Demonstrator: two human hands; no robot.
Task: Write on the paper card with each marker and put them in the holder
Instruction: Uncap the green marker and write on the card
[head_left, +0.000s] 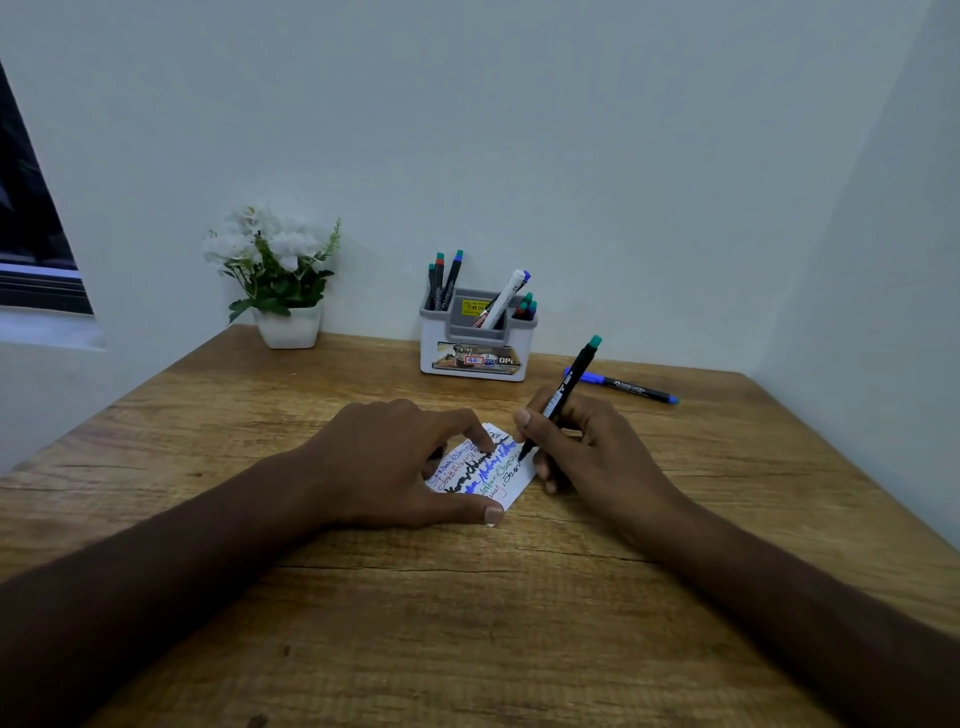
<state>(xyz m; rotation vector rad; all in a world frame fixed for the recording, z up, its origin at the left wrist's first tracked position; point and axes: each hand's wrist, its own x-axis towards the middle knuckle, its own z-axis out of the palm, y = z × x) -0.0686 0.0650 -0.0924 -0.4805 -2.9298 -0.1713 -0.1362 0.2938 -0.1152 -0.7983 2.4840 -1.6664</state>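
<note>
One wooden table (363, 597) carries everything. At its back, a holder (475, 343) keeps several markers upright in its compartments. Left hand (395, 462) lies spread, pinning the paper card (511, 480). Right hand (587, 447) grips a green-capped marker (563, 395), tip on the card. Behind it lies a blue marker (621, 385).

Two hands (395, 457) (587, 447), one paper card (511, 480), one holder (475, 338), one potted plant (283, 280), and two markers (566, 395) (623, 385) outside the holder, several more inside.
</note>
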